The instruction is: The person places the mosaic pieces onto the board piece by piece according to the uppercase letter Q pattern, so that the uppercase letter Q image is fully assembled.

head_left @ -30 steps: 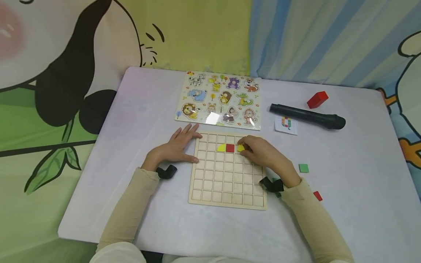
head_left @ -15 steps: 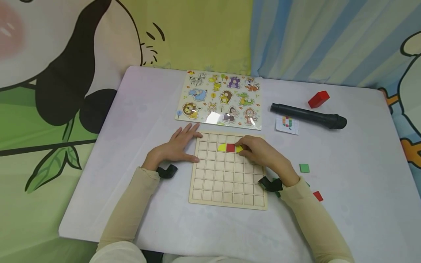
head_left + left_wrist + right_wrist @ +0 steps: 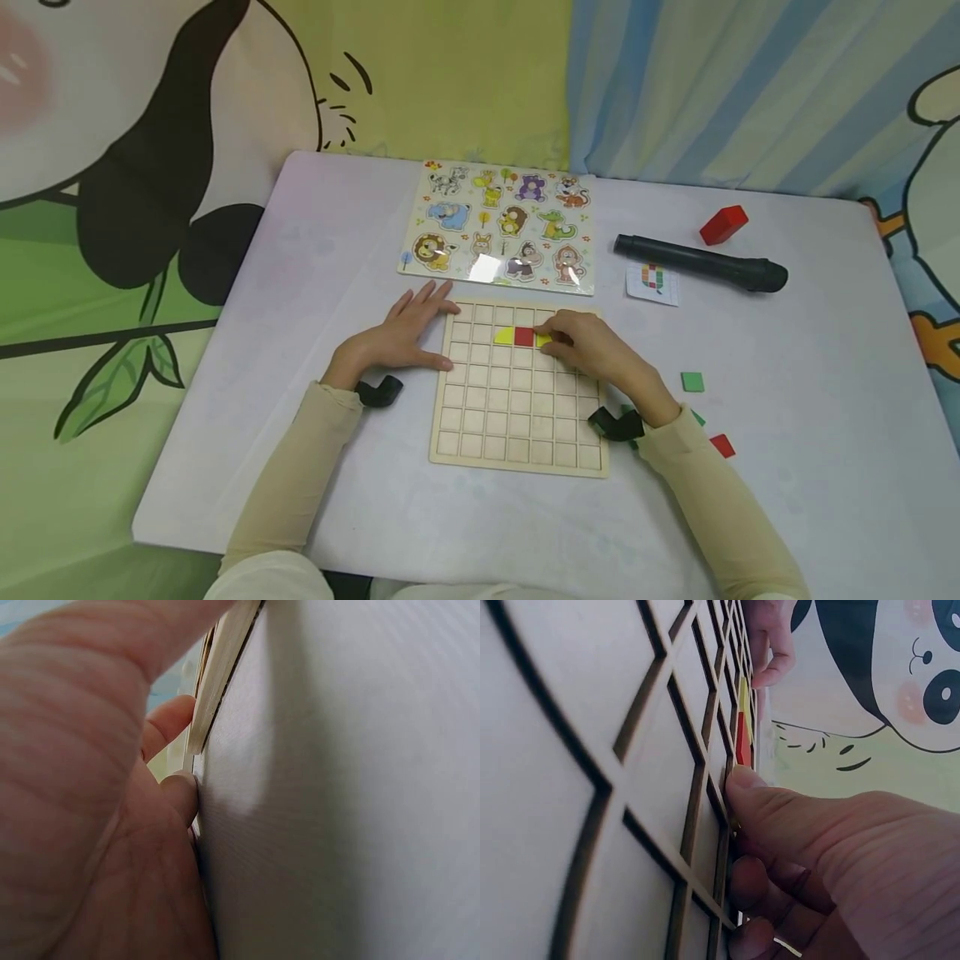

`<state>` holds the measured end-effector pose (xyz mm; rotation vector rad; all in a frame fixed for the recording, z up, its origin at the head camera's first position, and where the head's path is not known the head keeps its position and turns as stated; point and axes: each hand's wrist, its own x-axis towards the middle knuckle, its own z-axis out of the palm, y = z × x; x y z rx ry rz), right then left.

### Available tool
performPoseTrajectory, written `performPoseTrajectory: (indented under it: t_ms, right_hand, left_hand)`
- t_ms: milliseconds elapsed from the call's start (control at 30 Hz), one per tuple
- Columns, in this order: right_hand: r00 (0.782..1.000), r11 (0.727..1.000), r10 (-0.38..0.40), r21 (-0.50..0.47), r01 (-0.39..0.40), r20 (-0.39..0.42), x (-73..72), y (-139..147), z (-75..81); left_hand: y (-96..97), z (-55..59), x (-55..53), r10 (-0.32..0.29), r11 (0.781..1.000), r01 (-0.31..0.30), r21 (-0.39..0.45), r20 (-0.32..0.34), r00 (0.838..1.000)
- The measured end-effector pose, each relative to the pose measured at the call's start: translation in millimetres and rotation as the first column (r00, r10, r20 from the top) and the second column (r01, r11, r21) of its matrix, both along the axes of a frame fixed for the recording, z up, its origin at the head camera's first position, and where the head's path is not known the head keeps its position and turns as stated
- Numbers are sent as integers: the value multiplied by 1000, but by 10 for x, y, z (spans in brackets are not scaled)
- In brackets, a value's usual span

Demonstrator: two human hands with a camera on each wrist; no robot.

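Note:
A wooden grid board (image 3: 498, 426) lies on the table. In one of its upper rows sit a yellow tile (image 3: 504, 336) with a slanted corner and a red square tile (image 3: 524, 337) beside it. Just right of the red one, my right hand (image 3: 592, 343) pinches a second yellow tile (image 3: 543, 340), mostly hidden by thumb and fingers. The right wrist view has the thumb (image 3: 780, 810) low at the grid. My left hand (image 3: 405, 337) lies spread at the board's left side, thumb and a fingertip touching its edge; the wooden edge (image 3: 225, 671) also shows in the left wrist view.
Right of the board lie a green tile (image 3: 692, 382), a red tile (image 3: 722, 446) and more green pieces partly under the right wrist. Behind are an animal puzzle (image 3: 498, 221), a pattern card (image 3: 651, 286), a black microphone (image 3: 697, 262) and a red block (image 3: 723, 225).
The right hand has shifted slightly left with the yellow tile, bringing it up beside the red one. The left hand has stayed in place.

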<state>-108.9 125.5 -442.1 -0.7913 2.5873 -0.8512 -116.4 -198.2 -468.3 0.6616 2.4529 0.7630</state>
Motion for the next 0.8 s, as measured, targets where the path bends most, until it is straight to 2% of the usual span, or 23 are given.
performPoseTrajectory:
  t_ms: [233,433,633,800]
  right_hand:
    - [1000,999,17,31,-17,-22,22,28,52]
    - [998,998,-35,58,38,-50,68,174,164]
    - [992,993,-71,89,81,-102,146,440,192]
    - [988,981,-135,128,143,-74,257,653,173]
  left_hand:
    - [2,0,-1,-6,1000,6,11,-2,1000]
    - [-1,41,-6,0,1000,0,23,1,1000]
    - [0,37,-9,6,1000,-6,25,0,1000]
    - [10,0,4,5,1000,-5,18,1,1000]
